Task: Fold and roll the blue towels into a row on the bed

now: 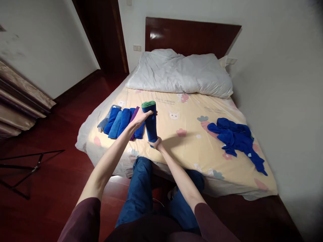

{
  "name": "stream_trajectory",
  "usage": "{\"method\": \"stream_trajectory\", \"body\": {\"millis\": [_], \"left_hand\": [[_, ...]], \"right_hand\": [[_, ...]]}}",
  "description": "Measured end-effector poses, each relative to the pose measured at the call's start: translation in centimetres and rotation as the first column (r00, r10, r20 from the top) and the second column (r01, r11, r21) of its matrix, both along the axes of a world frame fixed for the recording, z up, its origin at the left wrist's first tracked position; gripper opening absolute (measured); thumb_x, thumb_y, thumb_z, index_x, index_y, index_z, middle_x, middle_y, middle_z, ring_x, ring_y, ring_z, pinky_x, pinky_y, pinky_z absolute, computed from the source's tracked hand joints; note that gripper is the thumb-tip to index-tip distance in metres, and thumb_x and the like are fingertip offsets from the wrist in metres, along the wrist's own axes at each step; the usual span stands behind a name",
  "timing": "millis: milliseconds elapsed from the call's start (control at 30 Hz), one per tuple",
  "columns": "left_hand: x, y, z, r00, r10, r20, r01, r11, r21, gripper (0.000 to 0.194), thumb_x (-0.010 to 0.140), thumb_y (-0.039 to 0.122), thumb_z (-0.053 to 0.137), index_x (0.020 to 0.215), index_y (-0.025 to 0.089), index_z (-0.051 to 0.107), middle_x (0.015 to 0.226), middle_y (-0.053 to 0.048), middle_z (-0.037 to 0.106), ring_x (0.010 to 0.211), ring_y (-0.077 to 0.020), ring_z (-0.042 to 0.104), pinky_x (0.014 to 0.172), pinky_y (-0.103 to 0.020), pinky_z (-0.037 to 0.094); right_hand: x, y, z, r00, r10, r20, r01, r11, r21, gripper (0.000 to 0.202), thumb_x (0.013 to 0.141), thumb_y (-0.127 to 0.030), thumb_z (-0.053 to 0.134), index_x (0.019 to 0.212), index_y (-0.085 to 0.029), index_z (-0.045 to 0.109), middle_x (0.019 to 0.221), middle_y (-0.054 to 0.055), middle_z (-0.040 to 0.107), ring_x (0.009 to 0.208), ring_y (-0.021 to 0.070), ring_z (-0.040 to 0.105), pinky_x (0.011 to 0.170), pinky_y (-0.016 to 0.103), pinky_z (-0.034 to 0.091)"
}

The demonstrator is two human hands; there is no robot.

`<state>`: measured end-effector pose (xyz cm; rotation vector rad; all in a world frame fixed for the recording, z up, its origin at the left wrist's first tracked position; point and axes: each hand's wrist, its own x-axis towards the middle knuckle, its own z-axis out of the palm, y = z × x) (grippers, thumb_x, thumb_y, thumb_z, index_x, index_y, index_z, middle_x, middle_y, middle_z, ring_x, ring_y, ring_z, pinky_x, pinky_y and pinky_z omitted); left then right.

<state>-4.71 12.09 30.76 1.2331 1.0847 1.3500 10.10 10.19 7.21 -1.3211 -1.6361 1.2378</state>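
Note:
A rolled blue towel with a green edge at its top is held up over the bed. My left hand is closed round its upper part, thumb across the front. At its lower end, my right hand grips the roll. Just left of it, several rolled or folded cloths in blues and one purple cloth lie side by side on the bed. A loose heap of crumpled dark blue cloths lies on the right side of the bed.
The bed has a yellow patterned sheet, with a grey-white quilt before the dark headboard. Black stand legs rest on the red floor at left. Curtains hang at the far left.

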Motion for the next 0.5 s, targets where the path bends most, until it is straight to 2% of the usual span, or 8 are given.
{"method": "stream_trajectory", "body": {"millis": [133,233,367,500], "left_hand": [[-2.8,-0.8,1.3,0.965,0.164,-0.203,-0.158,0.986,0.047,0.035,0.066,0.037,0.084,0.087,0.012,0.069,0.089,-0.007,0.073,0.085,-0.0222,0.070,0.084,-0.038,0.058],[-4.6,-1.5,1.5,0.964,0.159,-0.214,-0.146,0.987,0.073,0.037,0.066,0.036,0.085,0.090,0.012,0.070,0.090,-0.006,0.072,0.088,-0.0216,0.070,0.084,-0.035,0.058],[-6.6,-2.1,0.5,0.960,0.151,-0.235,-0.131,0.986,0.098,0.034,0.068,0.035,0.084,0.090,0.012,0.072,0.088,-0.006,0.072,0.088,-0.0211,0.069,0.084,-0.035,0.057],[-7.8,-2.1,-1.4,0.956,0.142,-0.255,-0.131,0.990,0.060,0.031,0.069,0.035,0.082,0.086,0.011,0.072,0.087,-0.006,0.071,0.086,-0.0209,0.067,0.084,-0.034,0.056]], "right_hand": [[-5.3,-0.6,0.7,0.998,0.028,-0.049,-0.031,0.998,-0.057,0.044,0.058,-0.046,0.088,0.092,-0.023,0.073,0.096,0.007,0.080,0.094,0.0281,0.077,0.089,0.042,0.062],[-8.5,-1.2,1.1,0.999,0.045,-0.008,-0.046,0.990,-0.135,0.043,0.061,-0.046,0.090,0.095,-0.024,0.075,0.091,0.005,0.079,0.094,0.0291,0.077,0.087,0.043,0.062],[-11.2,-1.5,0.2,0.999,0.039,0.031,-0.033,0.984,-0.177,0.049,0.061,-0.047,0.091,0.099,-0.022,0.073,0.089,0.006,0.080,0.095,0.0295,0.076,0.086,0.040,0.062],[-11.9,-1.4,-1.5,0.996,-0.004,0.089,0.019,0.986,-0.163,0.053,0.059,-0.052,0.091,0.098,-0.022,0.074,0.090,0.006,0.080,0.097,0.0318,0.076,0.091,0.042,0.060]]}}
